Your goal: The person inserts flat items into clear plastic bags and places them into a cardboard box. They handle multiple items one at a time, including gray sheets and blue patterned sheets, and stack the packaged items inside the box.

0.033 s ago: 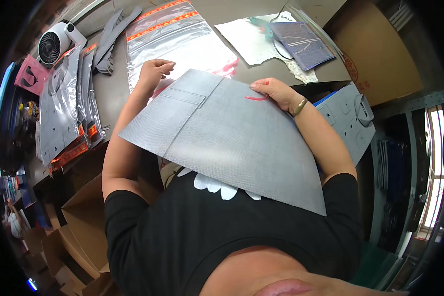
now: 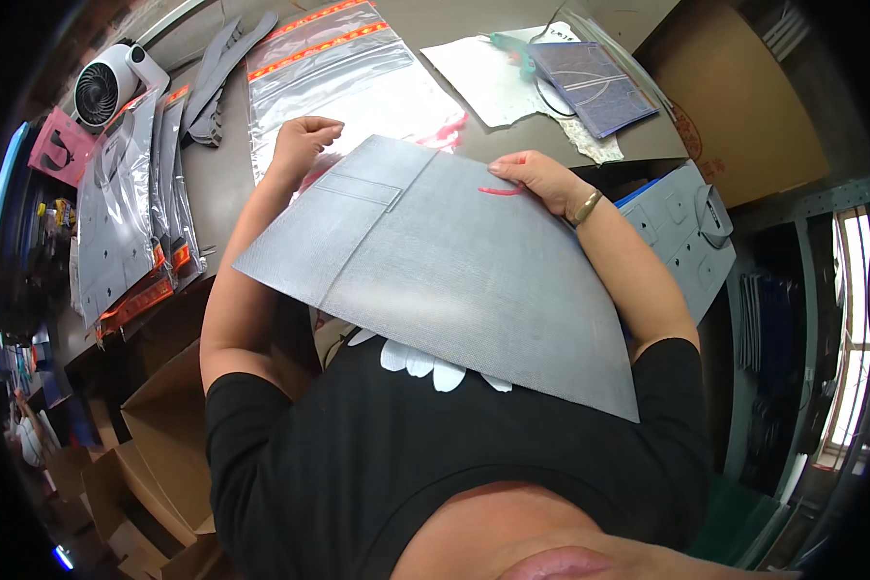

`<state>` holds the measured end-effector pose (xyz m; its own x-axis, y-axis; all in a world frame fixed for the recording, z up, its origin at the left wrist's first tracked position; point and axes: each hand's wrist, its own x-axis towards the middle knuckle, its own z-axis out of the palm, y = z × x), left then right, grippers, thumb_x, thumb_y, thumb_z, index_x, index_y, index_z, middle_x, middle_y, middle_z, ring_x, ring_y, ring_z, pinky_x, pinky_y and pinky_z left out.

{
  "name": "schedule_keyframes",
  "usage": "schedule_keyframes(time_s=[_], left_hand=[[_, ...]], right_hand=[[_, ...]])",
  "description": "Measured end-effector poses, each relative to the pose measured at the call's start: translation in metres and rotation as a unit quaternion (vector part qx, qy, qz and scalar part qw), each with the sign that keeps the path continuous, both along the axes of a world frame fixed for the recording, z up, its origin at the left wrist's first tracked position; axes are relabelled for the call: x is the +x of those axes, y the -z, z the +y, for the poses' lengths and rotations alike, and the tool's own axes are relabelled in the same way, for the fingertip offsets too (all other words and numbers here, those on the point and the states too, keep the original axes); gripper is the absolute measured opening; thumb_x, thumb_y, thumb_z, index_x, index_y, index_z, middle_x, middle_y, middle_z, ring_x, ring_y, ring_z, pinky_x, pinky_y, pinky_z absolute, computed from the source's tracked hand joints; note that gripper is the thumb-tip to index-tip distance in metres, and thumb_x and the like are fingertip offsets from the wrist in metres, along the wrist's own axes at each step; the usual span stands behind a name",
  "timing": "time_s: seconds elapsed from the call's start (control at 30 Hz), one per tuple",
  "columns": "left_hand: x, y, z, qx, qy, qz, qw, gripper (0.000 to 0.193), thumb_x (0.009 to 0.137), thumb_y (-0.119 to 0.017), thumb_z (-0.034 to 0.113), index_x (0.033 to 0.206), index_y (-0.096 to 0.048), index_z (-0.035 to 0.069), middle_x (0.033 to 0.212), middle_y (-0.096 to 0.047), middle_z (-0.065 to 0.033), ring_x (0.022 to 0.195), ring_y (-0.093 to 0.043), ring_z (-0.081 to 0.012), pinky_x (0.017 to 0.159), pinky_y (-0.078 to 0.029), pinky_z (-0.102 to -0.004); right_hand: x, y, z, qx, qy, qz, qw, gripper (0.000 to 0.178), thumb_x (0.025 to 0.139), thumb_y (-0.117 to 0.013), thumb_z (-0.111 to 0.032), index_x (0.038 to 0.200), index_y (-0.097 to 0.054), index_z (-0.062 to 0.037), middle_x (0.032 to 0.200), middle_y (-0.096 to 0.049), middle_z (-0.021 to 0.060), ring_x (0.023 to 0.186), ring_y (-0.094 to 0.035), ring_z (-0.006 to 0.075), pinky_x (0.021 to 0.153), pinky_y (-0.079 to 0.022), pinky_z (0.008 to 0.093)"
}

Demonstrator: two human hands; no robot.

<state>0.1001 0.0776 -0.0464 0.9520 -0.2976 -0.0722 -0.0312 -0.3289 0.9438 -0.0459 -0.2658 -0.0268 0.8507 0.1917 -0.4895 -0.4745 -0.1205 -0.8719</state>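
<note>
Holding: right hand (image 2: 546,184), fingers pinching the far right margin of one grey panel (image 2: 454,275); a red mark (image 2: 501,191) shows on the panel just beside them. Panel: tilted, near side against or close to the black shirt (image 2: 377,445), far side reaching over the near edge of the bench (image 2: 220,179). Left hand (image 2: 303,145): over the bench, beside the panel's far left corner and apart from it, fingers curled — whether they pinch anything, cannot tell.

Bench, middle: clear bags (image 2: 331,66), running back to the far edge. Far left corner: fan (image 2: 116,82); wrapped panels (image 2: 121,193) along the left edge; straps (image 2: 224,77) toward the far edge. Right end: paper (image 2: 469,82), blue pouch (image 2: 599,92) partly over it.

Handling, as judged: one hand alone lets so broad a panel sag — better to bring the left fingers to the far left corner, share the support evenly, press no crease into the face, and keep its edge from snagging the clear bags.
</note>
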Motion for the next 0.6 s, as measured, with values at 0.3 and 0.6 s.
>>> schedule_keyframes(time_s=[0.3, 0.6], left_hand=[[-0.028, 0.037, 0.034, 0.099, 0.088, -0.231, 0.964, 0.042, 0.079, -0.067, 0.009, 0.121, -0.062, 0.01, 0.1, -0.062, -0.0109, 0.091, -0.058, -0.0221, 0.081, -0.046, -0.0304], [-0.088, 0.034, 0.042, 0.238, -0.196, -0.324, 0.894, 0.019, 0.081, -0.068, 0.018, 0.097, -0.071, 0.007, 0.086, -0.061, -0.0113, 0.076, -0.057, -0.0209, 0.069, -0.047, -0.0344]], right_hand=[[0.039, 0.01, -0.036, -0.114, 0.133, -0.126, 0.976, 0.025, 0.086, -0.065, -0.02, 0.093, -0.068, 0.0032, 0.078, -0.063, 0.003, 0.07, -0.055, 0.0088, 0.065, -0.045, 0.0242], [0.056, 0.028, -0.057, -0.396, 0.08, -0.221, 0.887, 0.025, 0.09, -0.056, -0.021, 0.085, -0.066, 0.0023, 0.079, -0.067, 0.0126, 0.07, -0.061, 0.0223, 0.066, -0.047, 0.0319]])
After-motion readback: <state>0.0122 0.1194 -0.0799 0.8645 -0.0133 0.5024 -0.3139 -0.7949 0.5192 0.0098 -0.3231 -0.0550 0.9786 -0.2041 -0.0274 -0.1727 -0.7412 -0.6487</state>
